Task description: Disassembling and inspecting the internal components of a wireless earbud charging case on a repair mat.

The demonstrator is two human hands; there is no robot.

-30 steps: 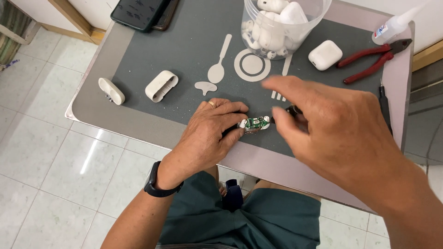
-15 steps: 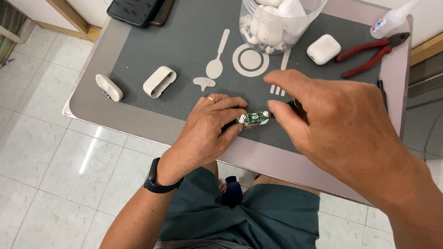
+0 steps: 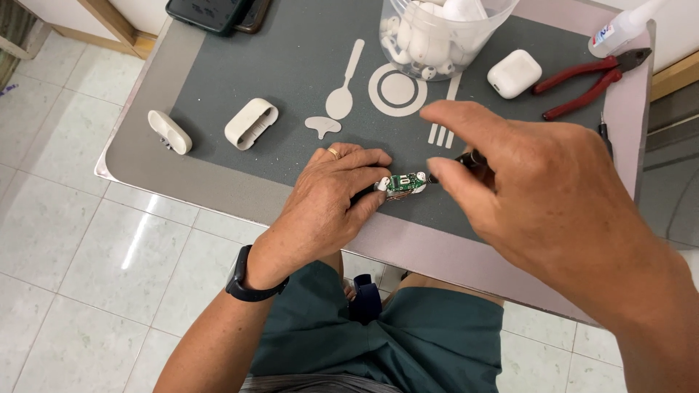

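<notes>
We are pinning the small green circuit board with white plastic ends (image 3: 400, 184) to the grey mat (image 3: 240, 65) with our left hand (image 3: 331, 200), unmoved from a second ago, while our right hand (image 3: 539, 189), gripping a thin black tool (image 3: 466, 159), keeps pressing its tip there.

One head cam only, looks steeply down, close over grey mat (image 3: 291, 65) on table (image 3: 131, 164) edge; lap & floor below.

Dark phone screen (image 3: 211, 11) at worktop's far left edge; white squeeze bottle's blue-red label (image 3: 610, 33) far right corner.
</notes>
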